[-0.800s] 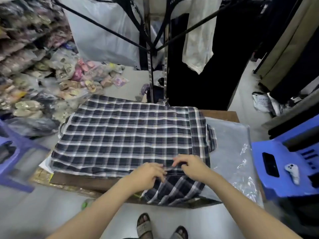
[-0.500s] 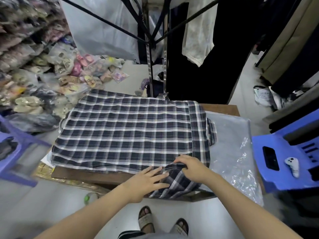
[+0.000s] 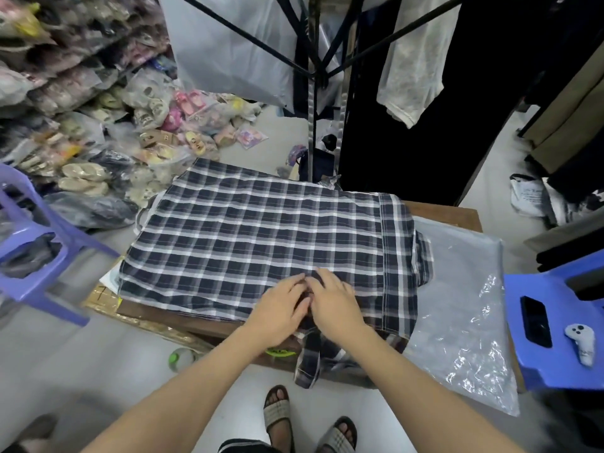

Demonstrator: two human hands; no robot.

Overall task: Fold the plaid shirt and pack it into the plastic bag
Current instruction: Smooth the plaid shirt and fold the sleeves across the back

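The dark blue and white plaid shirt [image 3: 255, 240] lies spread flat, back up, across a small brown table [image 3: 447, 212]. Its sleeve end [image 3: 309, 361] hangs over the table's near edge. My left hand [image 3: 281, 310] and my right hand [image 3: 333, 302] rest side by side, palms down, on the shirt near its front edge, fingers pressed on a fold of sleeve cloth. The clear plastic bag [image 3: 457, 305] lies flat on the table to the right of the shirt, partly under it.
A blue plastic stool [image 3: 555, 325] at the right carries a black phone [image 3: 536, 322] and a small grey controller [image 3: 581, 341]. A purple stool [image 3: 29, 253] stands at the left. Bagged shoes [image 3: 98, 132] pile up behind it. A clothes rack [image 3: 313, 76] stands beyond the table.
Both hands have moved up from the hanging sleeve at the table's edge onto the shirt's back, carrying sleeve cloth with them. Less of the sleeve now hangs below the edge.
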